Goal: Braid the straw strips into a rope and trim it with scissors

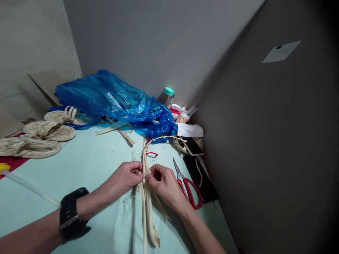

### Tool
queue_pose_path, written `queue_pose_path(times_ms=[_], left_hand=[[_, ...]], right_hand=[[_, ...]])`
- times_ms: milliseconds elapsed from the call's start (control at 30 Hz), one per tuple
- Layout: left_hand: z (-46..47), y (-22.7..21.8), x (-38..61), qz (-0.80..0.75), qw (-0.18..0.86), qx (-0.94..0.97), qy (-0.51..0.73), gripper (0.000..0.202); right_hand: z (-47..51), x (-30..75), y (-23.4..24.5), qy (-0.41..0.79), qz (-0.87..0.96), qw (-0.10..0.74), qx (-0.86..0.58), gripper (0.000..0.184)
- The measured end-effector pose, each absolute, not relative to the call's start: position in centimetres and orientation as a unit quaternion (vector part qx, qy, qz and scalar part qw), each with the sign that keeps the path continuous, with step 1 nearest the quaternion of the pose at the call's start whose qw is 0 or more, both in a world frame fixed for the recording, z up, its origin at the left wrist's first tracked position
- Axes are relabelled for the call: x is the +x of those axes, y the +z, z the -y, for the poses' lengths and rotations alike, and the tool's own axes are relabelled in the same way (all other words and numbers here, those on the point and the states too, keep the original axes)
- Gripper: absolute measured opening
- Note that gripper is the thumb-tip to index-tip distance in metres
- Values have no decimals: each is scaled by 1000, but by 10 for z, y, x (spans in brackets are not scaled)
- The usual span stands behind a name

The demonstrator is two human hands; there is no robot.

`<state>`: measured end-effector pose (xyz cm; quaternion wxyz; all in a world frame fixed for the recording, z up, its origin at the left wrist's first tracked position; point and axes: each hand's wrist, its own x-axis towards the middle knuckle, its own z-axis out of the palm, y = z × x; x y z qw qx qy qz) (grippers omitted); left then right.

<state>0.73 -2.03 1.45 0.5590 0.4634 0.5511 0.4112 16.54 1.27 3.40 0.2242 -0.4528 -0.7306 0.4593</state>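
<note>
A bundle of pale dried husk strips (149,215) runs down the middle of the pale green table, narrowing to a twisted cord (165,137) at its far end. My left hand (132,173) pinches the strips from the left side. From the right, my right hand (162,181) is closed on the same strips, its thumb and fingertip almost meeting the left fingertips. A small red cord loop (152,154) lies beside the bundle's top. Red-handled scissors (189,190) rest, blades apart, just right of my right hand.
Woven slippers (50,131) lie at the left. A crumpled blue plastic bag (113,97) fills the back, near a bottle with a teal lid (168,92). A phone (192,145) leans on a woven basket (180,144). A black flat item (202,181) lies along the right wall.
</note>
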Motion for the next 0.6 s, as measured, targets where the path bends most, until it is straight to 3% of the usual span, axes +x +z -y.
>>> queue_pose_path(times_ms=[267,467,600], left_hand=[[21,24,9,-553,558,458,417,13],[22,21,6,-559,565,438,420,20],[23,16,4,-558,563,444,418,20]], right_hand=[[-17,171,34,652,608,236,-386,20],[-5,176,47,635,617,316,-340,22],[18,183,70,716,523,343,-310,23]])
